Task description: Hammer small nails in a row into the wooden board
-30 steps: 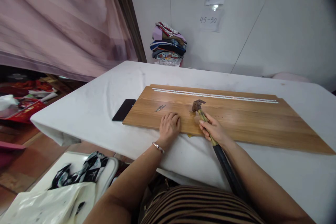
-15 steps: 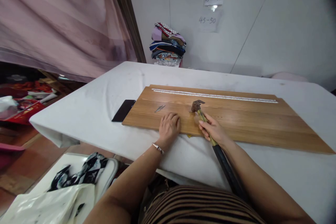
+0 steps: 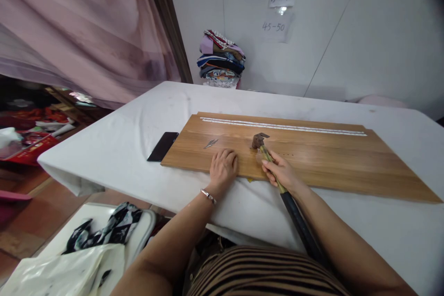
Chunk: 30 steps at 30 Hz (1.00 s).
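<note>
- The right hand (image 3: 281, 172) is closed around the handle of a hammer (image 3: 290, 205), gripping forward of its black grip; the hammer's rusty head is at the wooden board (image 3: 333, 162), claw facing away from the person.
- The left hand (image 3: 224, 166) lies palm down on the board's near edge, fingers loosely bent, released.
- A little heap of nails (image 3: 211, 143) lies on the board just beyond the left hand.
- Small dark dots (image 3: 287, 155) mark the wood beside the right hand; nail heads or holes, I cannot tell.
- Two white strips (image 3: 243, 124) run along the board's far side.
- A black flat device (image 3: 163, 146) lies beside the board's left end on the white-covered surface (image 3: 125, 148).
- Folded cloths (image 3: 222, 60) are stacked beyond the far edge.
- At lower left, a pale bag (image 3: 62, 270) lies near a patterned cloth (image 3: 114, 226); its contents are hidden.
- Farther left, a red box (image 3: 31, 150) contains white and red items, too blurred to name.
</note>
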Available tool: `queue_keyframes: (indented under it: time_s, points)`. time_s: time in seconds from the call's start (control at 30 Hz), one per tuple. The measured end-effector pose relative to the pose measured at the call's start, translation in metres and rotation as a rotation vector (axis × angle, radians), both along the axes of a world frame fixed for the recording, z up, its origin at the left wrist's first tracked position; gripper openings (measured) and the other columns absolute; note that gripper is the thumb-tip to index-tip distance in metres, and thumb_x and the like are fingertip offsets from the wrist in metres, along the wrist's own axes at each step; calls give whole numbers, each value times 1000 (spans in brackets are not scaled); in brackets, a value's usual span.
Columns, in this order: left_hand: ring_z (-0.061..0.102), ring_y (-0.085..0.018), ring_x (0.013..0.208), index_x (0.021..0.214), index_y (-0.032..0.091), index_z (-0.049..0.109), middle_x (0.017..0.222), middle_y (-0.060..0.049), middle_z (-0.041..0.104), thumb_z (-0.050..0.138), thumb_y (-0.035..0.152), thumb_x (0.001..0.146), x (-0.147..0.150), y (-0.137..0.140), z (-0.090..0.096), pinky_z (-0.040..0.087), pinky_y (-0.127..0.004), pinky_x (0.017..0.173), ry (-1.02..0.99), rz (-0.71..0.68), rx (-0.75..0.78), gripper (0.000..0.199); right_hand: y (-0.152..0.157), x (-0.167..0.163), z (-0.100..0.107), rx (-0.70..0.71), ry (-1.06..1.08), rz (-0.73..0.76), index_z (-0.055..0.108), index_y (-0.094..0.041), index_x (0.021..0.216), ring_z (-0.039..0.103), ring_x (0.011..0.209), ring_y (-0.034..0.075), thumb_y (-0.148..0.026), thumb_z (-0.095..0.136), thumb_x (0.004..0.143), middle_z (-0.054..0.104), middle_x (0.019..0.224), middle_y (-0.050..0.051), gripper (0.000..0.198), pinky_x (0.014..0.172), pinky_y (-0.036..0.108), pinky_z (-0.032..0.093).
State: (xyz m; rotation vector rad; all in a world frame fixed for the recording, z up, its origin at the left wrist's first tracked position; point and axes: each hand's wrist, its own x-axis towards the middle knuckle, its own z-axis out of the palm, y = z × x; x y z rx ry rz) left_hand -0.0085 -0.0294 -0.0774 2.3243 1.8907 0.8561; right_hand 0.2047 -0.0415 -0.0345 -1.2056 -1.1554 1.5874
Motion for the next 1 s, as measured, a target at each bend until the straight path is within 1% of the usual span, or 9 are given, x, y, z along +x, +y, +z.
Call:
queue_keyframes:
  time_s: [0.1, 0.27, 0.43, 0.5, 0.6, 0.7, 0.87, 1.0]
  points:
    - [65, -25, 118, 104, 24, 75, 121, -7, 76, 53, 24, 102, 0, 0, 0, 47, -41, 104, 4, 0, -4, 22, 0, 0, 0, -7, 2, -6, 51, -20, 146, 39, 37, 5, -46, 78, 71, 57, 64, -10, 83, 31, 17, 29]
    - [66, -25, 117, 105, 24, 75, 121, -7, 76, 53, 24, 102, -1, 0, 0, 48, -41, 103, 10, -4, -2, 22, -1, 1, 0, 3, -5, -9, 53, -21, 143, 39, 37, 5, -47, 78, 73, 57, 65, -10, 80, 31, 17, 29]
    - [66, -25, 117, 104, 24, 75, 121, -7, 76, 53, 24, 102, 0, 1, 0, 48, -41, 103, 6, -6, 0, 22, 0, 0, 0, -6, -2, -3, 51, -21, 147, 39, 36, 5, -47, 79, 71, 57, 64, -10, 85, 31, 17, 28]
    - [66, -25, 118, 105, 24, 75, 122, -7, 76, 53, 24, 102, 0, 1, 0, 47, -41, 104, 4, -5, -8, 22, 0, 0, 0, -6, -1, -8, 51, -21, 146, 38, 37, 5, -48, 79, 71, 57, 64, -10, 84, 31, 17, 28]
    - [65, -26, 118, 106, 24, 75, 123, -7, 76, 53, 24, 102, 0, 0, 0, 46, -42, 106, 2, -1, -22, 22, -2, 1, 2, 10, -15, -6, 53, -21, 144, 39, 38, 5, -48, 77, 73, 57, 65, -10, 80, 31, 17, 30]
    - [65, -25, 118, 106, 25, 75, 123, -6, 76, 54, 23, 101, 0, -1, -1, 47, -42, 106, -4, 1, -21, 21, -3, 2, 2, 17, -27, -1, 51, -23, 147, 40, 38, 5, -49, 76, 75, 56, 65, -10, 81, 31, 17, 29]
    - [66, -24, 118, 103, 25, 74, 121, -6, 76, 55, 23, 101, 0, -3, -1, 47, -40, 105, -24, 3, -16, 19, -2, 2, -3, 20, -38, 6, 51, -22, 147, 39, 37, 5, -49, 77, 75, 57, 67, -9, 81, 31, 17, 29]
    - [68, -22, 113, 101, 24, 73, 116, -5, 77, 55, 23, 102, -1, -2, -1, 48, -39, 103, -84, -18, -22, 18, -1, 3, -8, 12, -33, -14, 50, -21, 148, 39, 37, 5, -50, 79, 73, 56, 66, -9, 85, 31, 17, 29]
